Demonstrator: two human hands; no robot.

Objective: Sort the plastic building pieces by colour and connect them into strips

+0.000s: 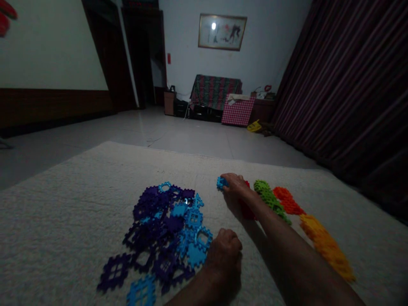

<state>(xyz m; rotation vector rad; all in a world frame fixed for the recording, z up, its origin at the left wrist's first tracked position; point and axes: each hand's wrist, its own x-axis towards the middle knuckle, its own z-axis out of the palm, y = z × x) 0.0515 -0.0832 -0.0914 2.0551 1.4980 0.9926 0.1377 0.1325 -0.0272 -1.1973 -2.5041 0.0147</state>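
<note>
A heap of purple and blue interlocking plastic tiles (165,225) lies on a cream rug (63,221). My left hand (225,253) rests in a loose fist at the heap's right edge, touching blue tiles; whether it holds one is hidden. My right hand (234,185) reaches further forward and pinches a small blue tile (221,182) just above the rug. Under my right forearm runs a row of red tiles (246,210). Rows of green tiles (270,199), orange tiles (288,200) and yellow-orange tiles (325,244) lie to its right.
Beyond the rug is bare grey floor (178,127). Against the far wall stand a cloth-covered cabinet (215,91) and a red checked box (238,109). A dark striped curtain (350,85) fills the right side. A dark doorway (140,55) opens at the back left.
</note>
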